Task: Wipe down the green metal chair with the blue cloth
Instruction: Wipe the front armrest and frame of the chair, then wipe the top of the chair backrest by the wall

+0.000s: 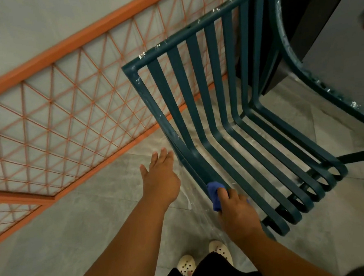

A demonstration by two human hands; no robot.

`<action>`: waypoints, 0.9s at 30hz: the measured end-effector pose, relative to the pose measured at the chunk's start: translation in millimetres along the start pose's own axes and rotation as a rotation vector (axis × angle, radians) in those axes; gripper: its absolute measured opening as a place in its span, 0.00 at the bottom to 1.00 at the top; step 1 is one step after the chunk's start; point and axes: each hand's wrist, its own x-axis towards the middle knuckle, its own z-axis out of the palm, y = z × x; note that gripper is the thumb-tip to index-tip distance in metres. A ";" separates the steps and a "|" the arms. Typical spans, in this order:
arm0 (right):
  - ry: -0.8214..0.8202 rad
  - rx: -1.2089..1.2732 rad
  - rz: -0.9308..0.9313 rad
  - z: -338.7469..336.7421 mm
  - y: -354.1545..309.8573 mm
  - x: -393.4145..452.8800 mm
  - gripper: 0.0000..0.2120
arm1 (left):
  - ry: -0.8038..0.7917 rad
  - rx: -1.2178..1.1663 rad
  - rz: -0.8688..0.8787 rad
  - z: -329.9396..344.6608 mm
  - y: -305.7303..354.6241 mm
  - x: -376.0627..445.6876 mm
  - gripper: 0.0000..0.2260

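Dim, soft indoor light; wide-angle bending, perhaps slight edge blur.

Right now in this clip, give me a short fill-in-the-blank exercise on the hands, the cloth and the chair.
1. The blue cloth is held in the ____ hand.
2. The cloth is pressed against the green chair on the seat's outermost ____ slat.
3. The left hand is open and holds ____.
4. Behind the chair runs an ____ lattice railing.

Missing words: right; left; nothing; orange
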 end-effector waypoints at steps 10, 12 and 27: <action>-0.077 0.184 0.080 -32.7 0.9 29.8 0.07 | -0.052 -0.027 0.069 -10.8 -3.7 -6.3 0.30; -0.032 0.292 0.038 -39.3 -2.9 38.0 0.06 | -0.034 -0.073 0.072 -10.9 -8.2 -2.9 0.28; 0.280 0.328 -0.285 -36.3 -105.2 158.3 0.31 | 0.175 -0.326 0.095 -38.0 -33.8 67.4 0.25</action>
